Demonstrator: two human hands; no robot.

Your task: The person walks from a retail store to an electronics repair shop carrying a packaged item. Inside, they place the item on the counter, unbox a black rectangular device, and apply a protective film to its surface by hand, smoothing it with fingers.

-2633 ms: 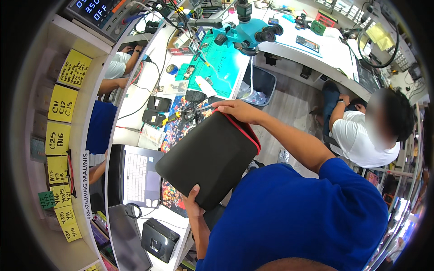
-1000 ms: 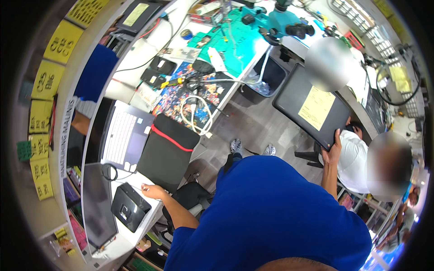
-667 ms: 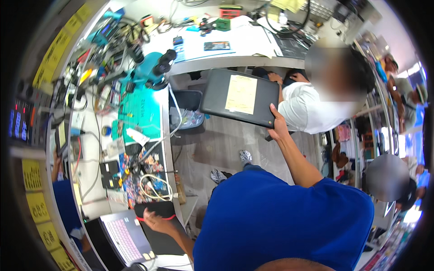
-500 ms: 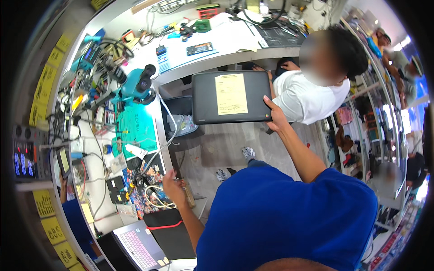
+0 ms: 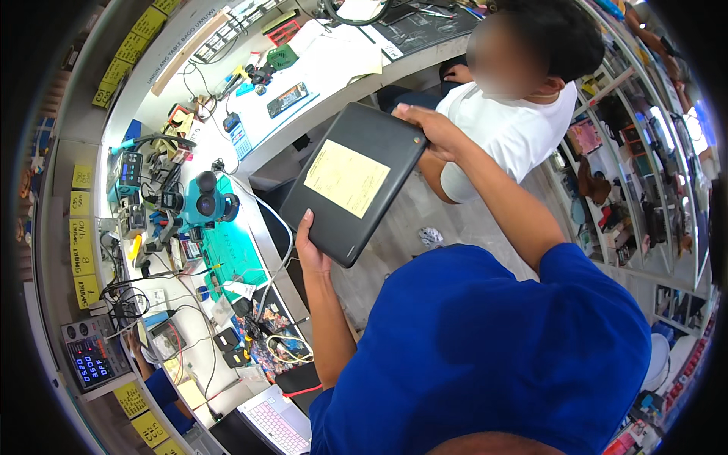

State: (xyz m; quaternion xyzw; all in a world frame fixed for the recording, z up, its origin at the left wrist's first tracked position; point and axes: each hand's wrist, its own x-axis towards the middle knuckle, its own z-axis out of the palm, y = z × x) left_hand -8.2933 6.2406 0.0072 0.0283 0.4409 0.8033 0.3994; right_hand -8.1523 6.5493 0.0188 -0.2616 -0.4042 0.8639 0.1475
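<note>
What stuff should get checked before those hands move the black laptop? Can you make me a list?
1. Right hand on the black laptop: ok, gripping near its upper right corner.
2. Left hand on it: ok, thumb on top at the lower left edge.
3. Laptop closed: ok, it looks shut.
4. Yellow paper in place: ok, lying on the lid.
5. Fingers underneath: cannot tell, the laptop hides them.
6. Room to the right: not ok, a seated person looks close.

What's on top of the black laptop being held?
A yellow paper sheet lies on the black laptop. The surface under the sheet and the laptop's underside can't be seen.
</note>
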